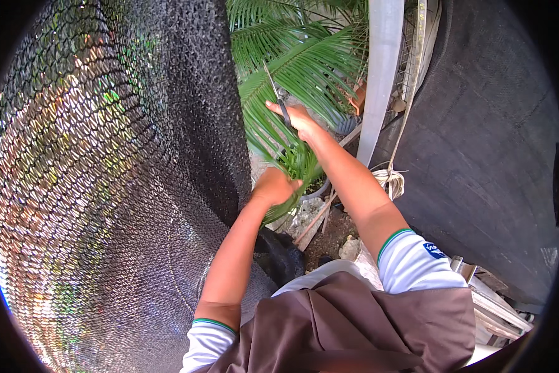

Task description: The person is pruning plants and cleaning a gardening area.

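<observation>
My left hand [275, 186] is closed around a bunch of long green palm leaflets, which stick out above and below the fist. Farther out, my right hand [294, 117] holds a pair of scissors [283, 111] by the dark handles, with the metal blades pointing away from me over a feathery palm frond [302, 60]. Whether the blades are apart cannot be told. Between my hands, a small leafy plant in a grey pot [323, 189] is partly hidden by the leaflets and my right forearm.
Black shade netting [186, 116] hangs close on the left. A pale metal post [384, 70] stands at the right, with a coiled white cord [391, 183] beside it and a dark sheet [484, 140] behind. Stones and wooden strips [314, 228] lie on the soil below.
</observation>
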The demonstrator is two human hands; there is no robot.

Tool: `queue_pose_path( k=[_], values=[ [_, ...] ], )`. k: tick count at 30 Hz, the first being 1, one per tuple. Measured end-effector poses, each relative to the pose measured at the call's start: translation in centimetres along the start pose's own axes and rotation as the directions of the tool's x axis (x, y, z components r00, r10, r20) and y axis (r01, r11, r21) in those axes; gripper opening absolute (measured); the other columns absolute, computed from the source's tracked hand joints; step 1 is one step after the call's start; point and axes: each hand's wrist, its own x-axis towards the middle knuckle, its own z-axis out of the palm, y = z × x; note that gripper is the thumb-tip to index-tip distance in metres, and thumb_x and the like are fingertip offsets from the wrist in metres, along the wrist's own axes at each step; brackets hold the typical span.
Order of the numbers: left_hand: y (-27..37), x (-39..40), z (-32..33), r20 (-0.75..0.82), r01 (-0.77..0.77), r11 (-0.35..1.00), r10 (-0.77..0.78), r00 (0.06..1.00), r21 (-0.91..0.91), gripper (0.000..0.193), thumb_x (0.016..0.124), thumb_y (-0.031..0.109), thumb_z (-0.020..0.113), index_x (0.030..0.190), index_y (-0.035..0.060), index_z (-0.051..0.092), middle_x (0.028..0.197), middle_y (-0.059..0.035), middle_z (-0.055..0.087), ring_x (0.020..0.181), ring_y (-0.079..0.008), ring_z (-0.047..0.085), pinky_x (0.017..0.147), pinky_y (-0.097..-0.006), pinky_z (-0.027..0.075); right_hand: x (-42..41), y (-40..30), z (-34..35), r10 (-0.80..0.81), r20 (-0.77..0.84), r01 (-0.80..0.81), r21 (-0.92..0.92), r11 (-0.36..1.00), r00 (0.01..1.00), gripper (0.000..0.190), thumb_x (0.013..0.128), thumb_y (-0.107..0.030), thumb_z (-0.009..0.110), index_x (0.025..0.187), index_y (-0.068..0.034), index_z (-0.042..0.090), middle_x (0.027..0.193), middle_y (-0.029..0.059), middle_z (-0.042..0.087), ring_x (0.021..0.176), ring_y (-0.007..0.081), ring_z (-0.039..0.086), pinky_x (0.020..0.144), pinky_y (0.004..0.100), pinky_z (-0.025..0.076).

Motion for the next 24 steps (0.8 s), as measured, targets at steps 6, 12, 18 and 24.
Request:
queue_pose_path(
  k=[6, 12, 18, 24],
  values=[
    [2.8, -0.8, -5.1, 0.16, -0.272, 0.938, 0.308, 0.938, -0.215, 0.021, 0.072, 0.021, 0.061, 0.071, 0.0006, 0.061, 0.061, -0.0093, 0.056, 0.052, -0.0153, 0.049, 0.05, -0.0302, 0.04, -3.3, 1.6, -1.5, 0.056, 0.188, -0.044, -0.066, 0.997, 0.981, 0.047, 0.061, -0.052, 0.067, 0.063, -0.006, 0.059, 0.055, 0.0006, 0.053, 0.045, 0.0102, 0.045, 0.044, 0.0246, 0.036],
    [-3.5, 3.6, -8.8, -0.123, -0.145, 0.589, 0.078, 0.989, -0.795, 0.033, 0.068, 0.025, 0.069, 0.087, 0.0002, 0.057, 0.065, -0.0001, 0.052, 0.047, -0.0071, 0.04, 0.038, -0.0188, 0.027, -2.5, 6.1, -3.2, 0.15, -0.028, -0.151, -0.307, 0.94, 0.988, 0.081, 0.051, -0.064, 0.064, 0.087, 0.009, 0.058, 0.091, 0.019, 0.057, 0.08, 0.0233, 0.055, 0.069, 0.035, 0.043],
    [-8.3, 6.3, -6.2, -0.044, 0.11, 0.888, -0.144, 0.989, -0.447, 0.038, 0.067, 0.034, 0.069, 0.062, -0.0006, 0.054, 0.052, -0.0041, 0.047, 0.037, -0.0095, 0.033, 0.034, -0.026, 0.026, -3.4, 5.0, -2.4, 0.258, -0.014, -0.255, -0.204, 0.945, 0.966, 0.077, 0.055, -0.061, 0.065, 0.087, 0.009, 0.058, 0.085, 0.0175, 0.058, 0.068, 0.0236, 0.058, 0.054, 0.0331, 0.044],
    [-9.8, 8.6, -5.2, -0.142, -0.073, 0.997, 0.076, 0.987, 0.022, 0.032, 0.065, 0.03, 0.067, 0.071, -0.0004, 0.059, 0.069, -0.015, 0.059, 0.063, -0.0257, 0.055, 0.064, -0.036, 0.043, -4.7, 3.6, -1.5, 0.213, 0.076, -0.215, 0.023, 0.976, 0.974, 0.068, 0.06, -0.055, 0.066, 0.087, 0.007, 0.058, 0.08, 0.0143, 0.057, 0.065, 0.0194, 0.056, 0.054, 0.033, 0.044]
  ],
)
